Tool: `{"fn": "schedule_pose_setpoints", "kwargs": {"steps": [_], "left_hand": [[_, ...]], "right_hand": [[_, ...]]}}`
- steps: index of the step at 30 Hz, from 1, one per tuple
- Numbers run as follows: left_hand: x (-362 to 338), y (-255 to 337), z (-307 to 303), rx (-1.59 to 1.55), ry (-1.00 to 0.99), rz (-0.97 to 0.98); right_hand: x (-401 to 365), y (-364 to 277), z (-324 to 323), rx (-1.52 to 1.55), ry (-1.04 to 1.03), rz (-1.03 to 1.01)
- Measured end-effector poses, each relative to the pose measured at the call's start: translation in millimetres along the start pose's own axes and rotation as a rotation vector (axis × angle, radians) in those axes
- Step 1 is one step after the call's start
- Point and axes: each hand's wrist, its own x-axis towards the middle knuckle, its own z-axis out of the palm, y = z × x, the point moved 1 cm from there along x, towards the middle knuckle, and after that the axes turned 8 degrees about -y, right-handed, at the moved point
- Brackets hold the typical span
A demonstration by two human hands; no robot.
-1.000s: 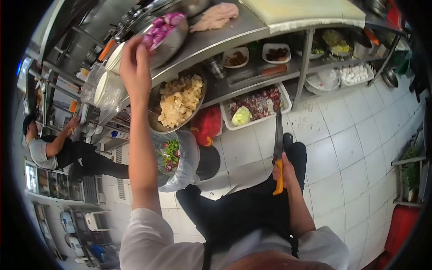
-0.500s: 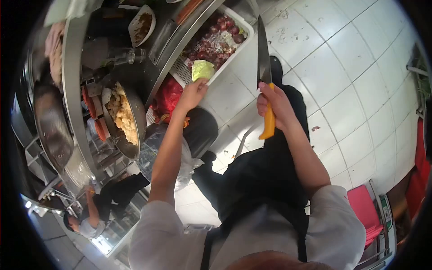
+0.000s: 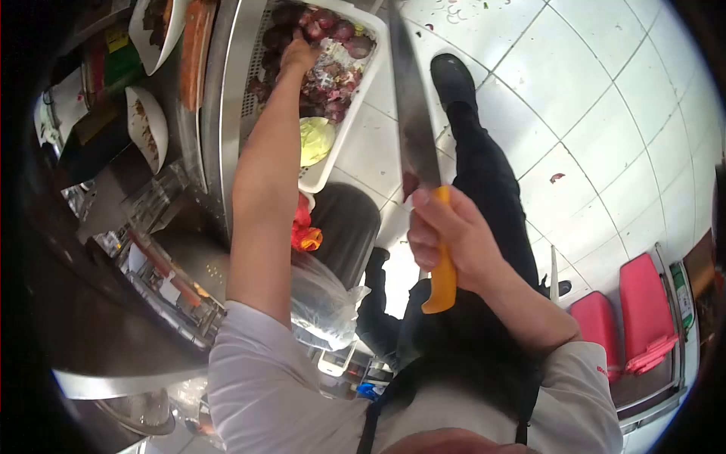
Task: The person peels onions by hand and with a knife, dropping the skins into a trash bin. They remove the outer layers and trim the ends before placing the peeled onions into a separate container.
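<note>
Our left hand (image 3: 299,57) lies among the onions (image 3: 336,30) in the tray (image 3: 361,76); we cannot tell its grip. Our right hand (image 3: 442,234) clenches the knife (image 3: 412,113).

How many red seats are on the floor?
2. The nearer red seat lies by the person's right arm; the farther red seat stands beside it, toward the picture's edge. More may be cut off.

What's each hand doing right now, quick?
Left hand: down among the onions in the tray; whether it grips one cannot be told.
Right hand: closed on the knife.
</note>
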Motion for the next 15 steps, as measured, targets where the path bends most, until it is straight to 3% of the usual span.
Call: {"fn": "schedule_pose_setpoints", "kwargs": {"steps": [2, 5, 7, 8, 9, 12, 15], "left_hand": [[-3, -5, 6, 0.042, -0.035, 0.059], [-63, -16, 21, -0.286, 0.247, 0.063], [-128, -11, 25, -1.125, 0.172, 0.159], [-168, -9, 18, -1.484, 0.022, 0.128], [-199, -18, 17, -1.654, -0.097, 0.190], [-325, -20, -1, -1.759, -0.081, 0.108], [-422, -51, -6, -1.950, -0.152, 0.140]], "right_hand": [[2, 12, 0, -0.001, -0.021, 0.010], [4, 35, -7, -0.004, 0.038, -0.042], [1, 47, -4, -0.071, 0.077, -0.112], [0, 56, -4, -0.086, 0.067, -0.148], [1, 66, -5, -0.101, 0.050, -0.189], [2, 108, -8, -0.323, 0.022, -0.310], [17, 153, -34, -0.298, -0.002, -0.419]]}}
